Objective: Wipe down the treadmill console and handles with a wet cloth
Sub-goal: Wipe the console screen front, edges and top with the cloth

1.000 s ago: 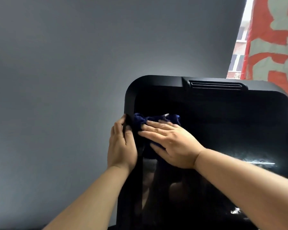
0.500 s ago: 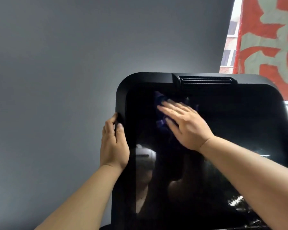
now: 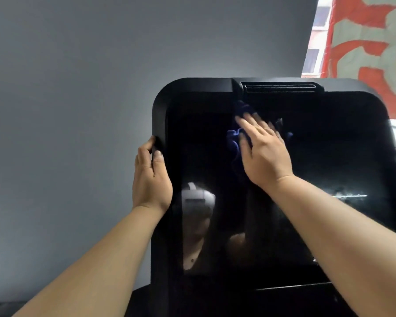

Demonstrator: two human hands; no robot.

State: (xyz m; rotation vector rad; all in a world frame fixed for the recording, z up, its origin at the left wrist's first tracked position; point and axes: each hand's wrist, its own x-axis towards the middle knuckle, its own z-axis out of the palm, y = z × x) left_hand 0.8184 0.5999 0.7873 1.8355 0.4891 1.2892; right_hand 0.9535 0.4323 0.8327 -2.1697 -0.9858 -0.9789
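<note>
The treadmill console (image 3: 329,145) is a large glossy black screen with a thick black frame and a slotted vent (image 3: 278,86) along its top edge. My right hand (image 3: 263,154) lies flat on the upper middle of the screen and presses a dark blue cloth (image 3: 234,138) against the glass; most of the cloth is hidden under the palm. My left hand (image 3: 150,177) grips the console's left frame edge, thumb on the front, fingers wrapped behind. The handles are out of view.
A plain grey wall (image 3: 78,110) fills the left and top. A red and pale patterned cloth (image 3: 370,42) hangs at the upper right beside a window. The screen reflects me and my headset (image 3: 198,197).
My right hand has slid the blue cloth from the screen's left edge up and to the right, toward the vent. My left hand has kept its grip on the left frame.
</note>
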